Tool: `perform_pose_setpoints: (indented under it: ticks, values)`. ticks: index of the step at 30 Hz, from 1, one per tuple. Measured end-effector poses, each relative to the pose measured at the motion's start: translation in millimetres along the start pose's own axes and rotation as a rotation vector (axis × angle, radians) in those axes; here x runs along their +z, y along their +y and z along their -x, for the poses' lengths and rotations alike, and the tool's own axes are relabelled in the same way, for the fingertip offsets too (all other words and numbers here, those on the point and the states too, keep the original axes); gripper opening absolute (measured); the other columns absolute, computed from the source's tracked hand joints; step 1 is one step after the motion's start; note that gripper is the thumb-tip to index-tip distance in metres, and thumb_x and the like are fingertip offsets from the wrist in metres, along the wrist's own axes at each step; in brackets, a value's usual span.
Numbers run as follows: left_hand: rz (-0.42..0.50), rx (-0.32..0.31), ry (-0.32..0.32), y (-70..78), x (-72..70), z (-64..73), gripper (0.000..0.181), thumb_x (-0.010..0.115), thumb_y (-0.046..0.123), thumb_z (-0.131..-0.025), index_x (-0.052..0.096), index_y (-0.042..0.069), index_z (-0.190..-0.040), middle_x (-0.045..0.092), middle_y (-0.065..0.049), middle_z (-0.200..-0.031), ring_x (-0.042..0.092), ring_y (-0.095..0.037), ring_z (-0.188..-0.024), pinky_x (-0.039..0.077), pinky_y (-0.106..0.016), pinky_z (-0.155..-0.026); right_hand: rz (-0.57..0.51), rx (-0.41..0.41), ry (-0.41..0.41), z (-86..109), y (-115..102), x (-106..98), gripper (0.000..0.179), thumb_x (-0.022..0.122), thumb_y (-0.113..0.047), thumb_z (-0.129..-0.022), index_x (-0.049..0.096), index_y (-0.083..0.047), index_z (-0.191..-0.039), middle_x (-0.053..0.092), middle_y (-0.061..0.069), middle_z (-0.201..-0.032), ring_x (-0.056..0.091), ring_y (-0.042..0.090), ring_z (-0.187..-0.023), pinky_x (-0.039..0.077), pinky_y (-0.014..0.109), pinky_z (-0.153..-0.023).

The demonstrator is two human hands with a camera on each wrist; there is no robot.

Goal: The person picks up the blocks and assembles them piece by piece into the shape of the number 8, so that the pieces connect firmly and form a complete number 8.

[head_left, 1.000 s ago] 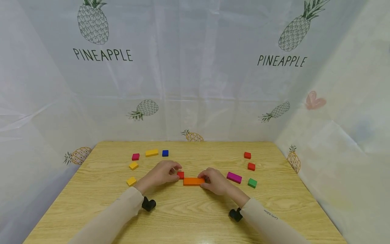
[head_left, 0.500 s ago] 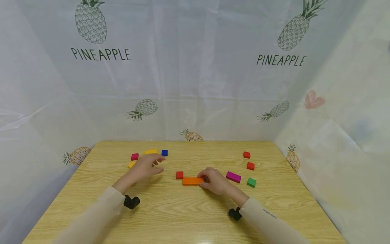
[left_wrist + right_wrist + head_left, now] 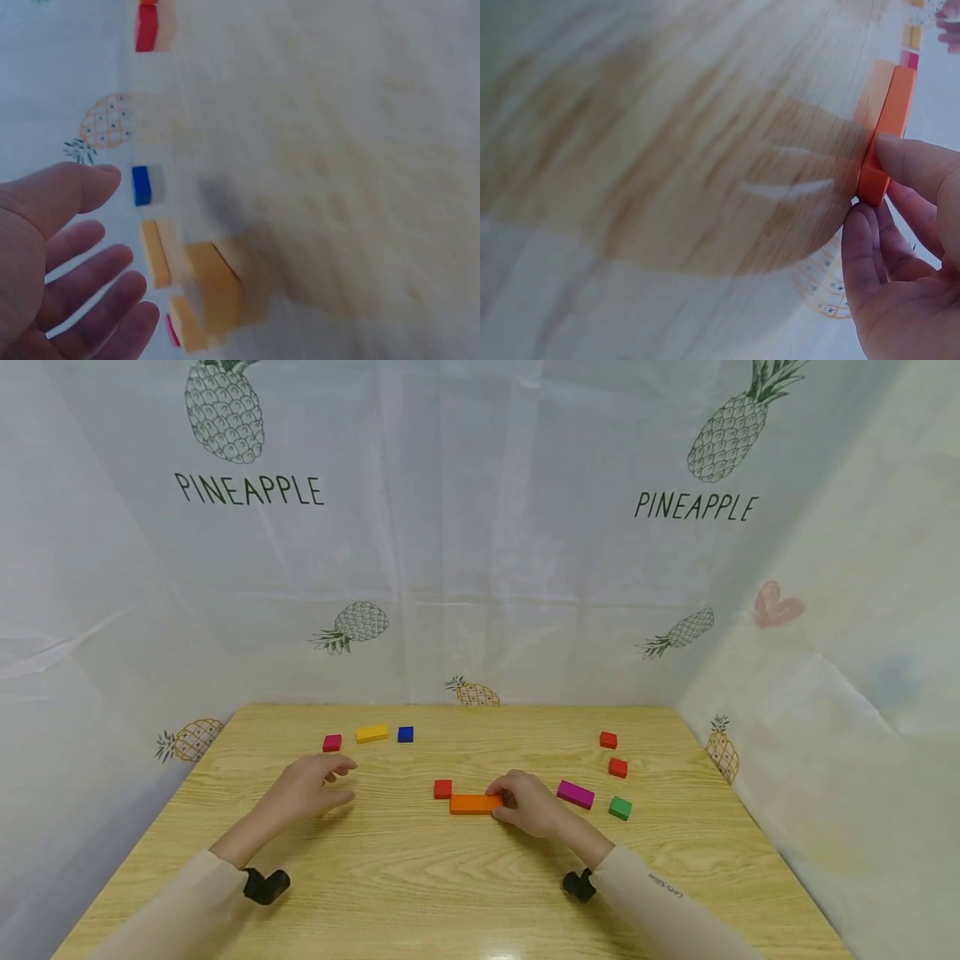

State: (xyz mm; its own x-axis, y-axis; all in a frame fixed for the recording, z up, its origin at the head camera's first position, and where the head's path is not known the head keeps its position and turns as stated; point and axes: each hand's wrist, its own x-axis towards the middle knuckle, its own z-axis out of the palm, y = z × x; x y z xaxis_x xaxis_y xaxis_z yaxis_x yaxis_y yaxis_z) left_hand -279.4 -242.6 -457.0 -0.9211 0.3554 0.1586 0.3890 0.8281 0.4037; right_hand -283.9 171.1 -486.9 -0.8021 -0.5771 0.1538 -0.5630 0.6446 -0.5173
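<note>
In the head view my right hand (image 3: 528,806) pinches the right end of a long orange block (image 3: 471,804) lying on the table. Thumb and fingers grip that end of the orange block (image 3: 891,135) in the right wrist view. A small red block (image 3: 442,789) lies by its far left corner. My left hand (image 3: 303,789) is over the left part of the table, fingers spread apart from the thumb, holding nothing. It hides two yellow blocks from the head camera. One yellow block (image 3: 212,289) shows large in the left wrist view, past the fingertips.
Along the far left lie a pink block (image 3: 332,742), a long yellow block (image 3: 372,733) and a blue block (image 3: 406,734). To the right are a purple block (image 3: 576,794), a green block (image 3: 620,808) and two red blocks (image 3: 608,740). A pineapple-print curtain (image 3: 480,552) surrounds the table.
My left hand has let go of the small red block and moved left, over to the yellow blocks. The right hand has stayed on the orange block.
</note>
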Motion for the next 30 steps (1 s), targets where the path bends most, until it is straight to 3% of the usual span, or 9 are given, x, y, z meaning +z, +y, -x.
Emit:
perform_pose_setpoints:
  ticks: [6, 11, 19, 30]
  values:
    - [-0.028, -0.051, 0.018, -11.1, -1.4, 19.8, 0.048, 0.088, 0.024, -0.089, 0.072, 0.001, -0.128, 0.076, -0.012, -0.113, 0.072, -0.029, -0.096, 0.060, -0.050, -0.082, 0.001, -0.013, -0.001, 0.2, 0.4, 0.0, 0.022, 0.078, -0.008, -0.097, 0.074, -0.003, -0.117, 0.068, 0.006, -0.105, 0.061, 0.016, -0.091, 0.054, 0.030, -0.081]
    - [-0.004, -0.082, 0.030, -18.2, -1.9, 28.3, 0.047, 0.089, 0.024, -0.087, 0.072, 0.000, -0.124, 0.076, -0.012, -0.109, 0.071, -0.029, -0.094, 0.060, -0.050, -0.079, 0.005, -0.023, -0.001, 0.4, 0.6, -0.2, 0.021, 0.078, -0.008, -0.097, 0.074, -0.002, -0.117, 0.068, 0.006, -0.104, 0.061, 0.017, -0.091, 0.053, 0.029, -0.080]
    - [0.010, -0.102, 0.014, -20.1, 0.3, 33.2, 0.043, 0.089, 0.022, -0.087, 0.072, 0.001, -0.121, 0.075, -0.007, -0.102, 0.067, -0.017, -0.083, 0.058, -0.043, -0.074, 0.001, -0.013, -0.004, 0.2, 0.4, 0.0, 0.022, 0.078, -0.008, -0.097, 0.074, -0.002, -0.117, 0.068, 0.007, -0.105, 0.061, 0.016, -0.091, 0.054, 0.029, -0.081]
    - [-0.025, -0.103, 0.024, -23.9, 5.1, 33.2, 0.033, 0.090, 0.021, -0.085, 0.074, 0.006, -0.110, 0.072, -0.001, -0.098, 0.065, -0.016, -0.084, 0.057, -0.042, -0.076, -0.008, -0.001, -0.001, -0.1, 0.4, -0.1, 0.022, 0.079, -0.008, -0.096, 0.075, -0.002, -0.117, 0.068, 0.006, -0.104, 0.060, 0.015, -0.090, 0.053, 0.029, -0.080]
